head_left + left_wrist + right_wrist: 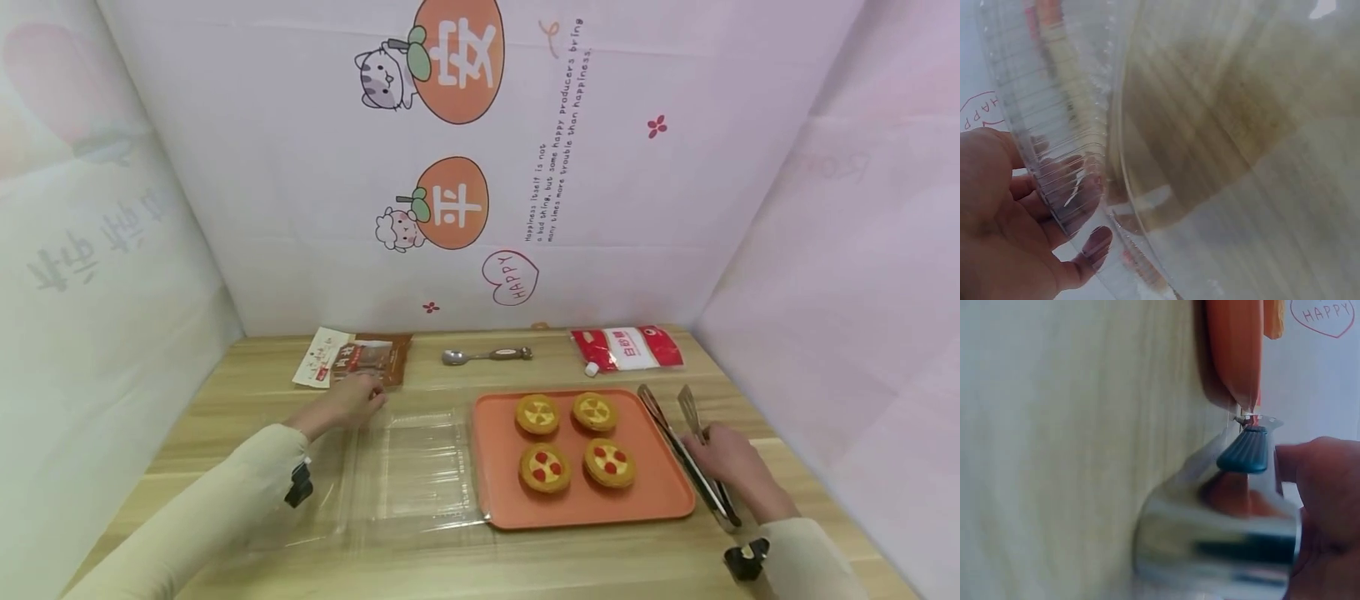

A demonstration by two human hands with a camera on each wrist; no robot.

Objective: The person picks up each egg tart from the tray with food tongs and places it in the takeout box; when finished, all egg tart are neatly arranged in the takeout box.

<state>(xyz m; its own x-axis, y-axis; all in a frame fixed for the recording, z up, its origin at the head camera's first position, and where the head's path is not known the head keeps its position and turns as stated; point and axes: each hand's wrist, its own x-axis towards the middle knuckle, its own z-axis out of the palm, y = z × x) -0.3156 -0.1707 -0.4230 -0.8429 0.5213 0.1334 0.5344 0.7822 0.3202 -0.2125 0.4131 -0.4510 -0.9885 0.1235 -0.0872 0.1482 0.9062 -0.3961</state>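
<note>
My left hand (345,402) is at the far side of an open clear plastic container (420,521), beside a brown packet (393,358). In the left wrist view, its loosely bent fingers (1075,187) show through the ridged plastic wall. On the right, my right hand (731,454) holds one arm of metal tongs (690,471), whose two arms are spread apart. Seen from the right wrist, the tongs' rounded metal end (1216,544) is close and a dark green grip (1244,450) lies beyond it; the hand is partly cut off by the frame.
An orange tray (495,467) sits between container and tongs, bearing several tarts (545,468), some with red pieces on top. Along the back lie a white packet (318,354), a spoon (487,356) and a red-and-white pouch (630,348). Printed cloth walls (315,208) surround the table.
</note>
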